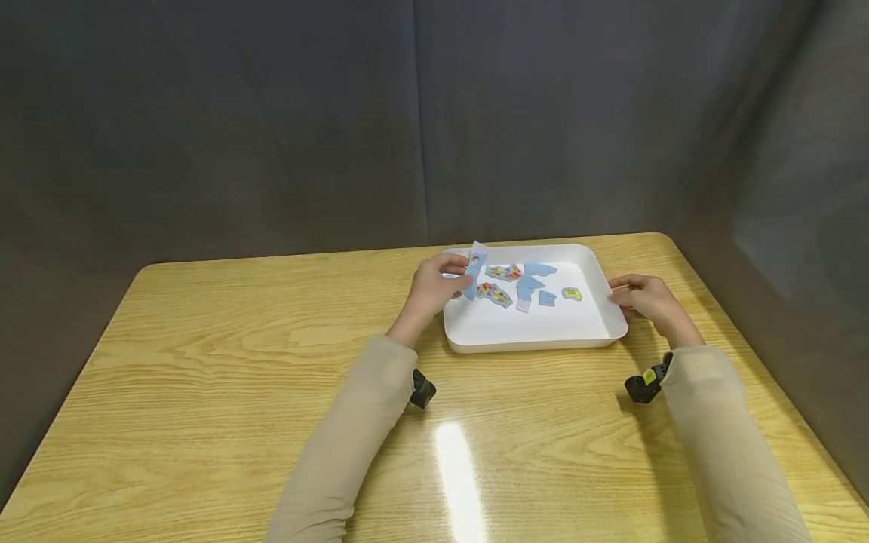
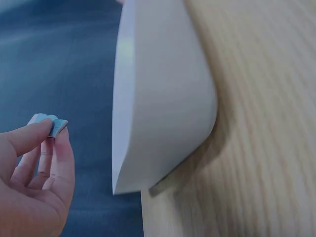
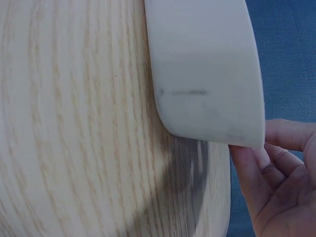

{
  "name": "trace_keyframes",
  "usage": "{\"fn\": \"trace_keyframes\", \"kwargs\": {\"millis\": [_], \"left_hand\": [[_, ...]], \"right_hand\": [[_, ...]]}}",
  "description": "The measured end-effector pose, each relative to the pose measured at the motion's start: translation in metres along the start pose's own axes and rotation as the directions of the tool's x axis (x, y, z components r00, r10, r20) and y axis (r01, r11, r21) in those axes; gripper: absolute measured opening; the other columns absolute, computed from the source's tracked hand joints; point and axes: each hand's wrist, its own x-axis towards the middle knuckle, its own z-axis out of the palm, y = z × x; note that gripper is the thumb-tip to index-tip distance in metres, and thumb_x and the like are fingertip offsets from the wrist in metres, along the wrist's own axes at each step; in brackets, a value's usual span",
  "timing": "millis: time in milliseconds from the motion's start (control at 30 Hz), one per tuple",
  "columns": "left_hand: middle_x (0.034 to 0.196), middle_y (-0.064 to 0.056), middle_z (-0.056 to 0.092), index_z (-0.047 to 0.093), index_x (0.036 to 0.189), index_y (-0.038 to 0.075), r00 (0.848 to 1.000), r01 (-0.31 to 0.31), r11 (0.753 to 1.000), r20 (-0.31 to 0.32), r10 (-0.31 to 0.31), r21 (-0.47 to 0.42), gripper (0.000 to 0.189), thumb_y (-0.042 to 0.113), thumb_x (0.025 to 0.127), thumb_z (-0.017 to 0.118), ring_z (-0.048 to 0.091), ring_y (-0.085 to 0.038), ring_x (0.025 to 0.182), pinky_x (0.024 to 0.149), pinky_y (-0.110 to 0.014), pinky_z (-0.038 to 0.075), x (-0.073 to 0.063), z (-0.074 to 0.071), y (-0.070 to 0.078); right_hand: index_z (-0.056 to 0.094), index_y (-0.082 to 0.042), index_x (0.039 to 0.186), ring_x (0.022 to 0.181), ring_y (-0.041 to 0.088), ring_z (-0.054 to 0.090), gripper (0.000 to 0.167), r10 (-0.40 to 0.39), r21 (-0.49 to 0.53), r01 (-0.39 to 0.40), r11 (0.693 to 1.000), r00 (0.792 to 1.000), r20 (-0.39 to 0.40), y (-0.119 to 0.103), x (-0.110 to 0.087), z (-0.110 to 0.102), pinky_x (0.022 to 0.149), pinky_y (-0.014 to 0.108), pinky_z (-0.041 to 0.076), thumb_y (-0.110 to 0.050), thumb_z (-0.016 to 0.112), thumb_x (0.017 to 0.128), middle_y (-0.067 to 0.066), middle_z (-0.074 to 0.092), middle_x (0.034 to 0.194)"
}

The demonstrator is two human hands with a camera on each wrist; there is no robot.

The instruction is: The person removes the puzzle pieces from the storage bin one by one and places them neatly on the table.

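A white tray (image 1: 516, 328) stands on the wooden table with several flat cut-out pieces lying in it. Over its left end, my left hand (image 1: 432, 285) pinches a light blue piece (image 1: 474, 270) with a pale pink end between thumb and fingers. The left wrist view shows this blue piece (image 2: 57, 127) at the fingertips, beside the tray wall. At the right end, my right hand (image 1: 649, 302) grips the tray's rim, with thumb and fingers on either side of the wall (image 3: 212, 98) in the right wrist view.
Inside the tray are two multicoloured mosaic-patterned pieces (image 1: 495, 294), overlapping blue pieces (image 1: 529, 283), a small blue piece (image 1: 547, 299) and a yellow one (image 1: 572, 293). A dark curtain (image 1: 285, 136) hangs behind the table (image 1: 224, 392) and along its right side.
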Motion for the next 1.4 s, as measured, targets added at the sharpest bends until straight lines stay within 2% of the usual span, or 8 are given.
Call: {"fn": "trace_keyframes", "kwargs": {"millis": [67,433,567,733,900,1067,1233,1400], "left_hand": [[0.113,-0.016,0.064,0.062,0.117,0.001,0.999,0.008,0.999,-0.032,-0.01,-0.051,0.03,0.003,0.087,0.066,0.06,-0.017,0.092,0.074,-0.027,0.057,0.001,-0.006,0.0],[0.103,-0.007,0.062,0.06,0.118,0.0,0.986,0.023,0.981,-0.159,-0.054,-0.193,0.032,0.002,0.086,0.066,0.057,-0.004,0.073,0.082,-0.037,0.057,0.003,-0.044,-0.001],[0.097,0.0,0.059,0.059,0.119,0.001,0.979,0.049,0.974,-0.181,-0.09,-0.221,0.033,0.003,0.087,0.067,0.057,-0.004,0.072,0.08,-0.032,0.056,0.003,-0.057,-0.006],[0.094,0.003,0.056,0.059,0.12,0.001,0.968,0.081,0.967,-0.213,-0.135,-0.242,0.033,0.003,0.087,0.066,0.056,-0.004,0.073,0.068,-0.019,0.052,0.003,-0.072,-0.016],[0.091,0.002,0.054,0.055,0.127,0.002,0.953,0.117,0.963,-0.246,-0.178,-0.243,0.039,0.002,0.089,0.064,0.054,-0.005,0.071,0.068,-0.021,0.049,0.002,-0.082,-0.03],[0.091,-0.002,0.054,0.049,0.133,0.002,0.939,0.172,0.957,-0.256,-0.231,-0.233,0.045,0.002,0.09,0.062,0.055,-0.005,0.067,0.06,-0.014,0.048,0.0,-0.089,-0.046],[0.1,-0.005,0.054,0.045,0.136,-0.002,0.93,0.217,0.948,-0.245,-0.273,-0.234,0.047,0.003,0.091,0.061,0.056,-0.002,0.063,0.057,-0.011,0.049,-0.003,-0.096,-0.06],[0.098,-0.006,0.055,0.045,0.136,-0.003,0.913,0.259,0.937,-0.257,-0.317,-0.237,0.045,0.004,0.093,0.057,0.056,-0.002,0.061,0.055,-0.01,0.049,-0.004,-0.101,-0.069]], "right_hand": [[0.044,0.008,0.134,0.076,-0.005,0.052,0.049,-0.002,0.0,0.002,1.0,1.0,-0.003,0.001,0.001,0.001,0.072,0.016,0.052,-0.017,0.055,0.093,0.015,0.054,0.12],[0.044,0.008,0.134,0.077,-0.005,0.052,0.049,-0.005,-0.004,0.005,1.0,1.0,-0.007,0.001,0.002,0.001,0.074,0.016,0.051,-0.018,0.054,0.093,0.021,0.049,0.128],[0.044,0.007,0.135,0.078,-0.005,0.051,0.05,0.0,-0.009,0.0,1.0,1.0,-0.003,0.001,0.002,0.002,0.073,0.015,0.051,-0.019,0.054,0.093,0.021,0.048,0.13],[0.042,0.006,0.137,0.079,-0.004,0.051,0.052,0.004,0.004,-0.004,1.0,1.0,-0.002,0.001,0.001,0.001,0.072,0.014,0.05,-0.019,0.055,0.093,0.022,0.046,0.133],[0.044,0.003,0.137,0.085,0.003,0.054,0.053,0.025,0.028,-0.025,0.999,0.999,-0.026,0.002,0.003,0.001,0.074,0.019,0.05,-0.02,0.057,0.092,0.021,0.048,0.133],[0.042,0.002,0.14,0.087,0.005,0.054,0.053,0.029,0.001,-0.029,1.0,0.999,-0.036,0.0,0.003,0.001,0.081,0.024,0.05,-0.017,0.056,0.092,0.021,0.05,0.131],[0.037,0.005,0.142,0.084,0.003,0.051,0.055,-0.022,-0.048,0.02,0.999,0.999,-0.038,-0.005,0.003,0.003,0.075,0.016,0.051,-0.012,0.056,0.093,0.025,0.047,0.13],[0.039,0.006,0.141,0.09,0.004,0.048,0.051,-0.054,-0.04,0.051,0.998,0.996,-0.072,-0.005,0.006,0.007,0.07,0.009,0.047,-0.009,0.053,0.094,0.026,0.045,0.134]]}}
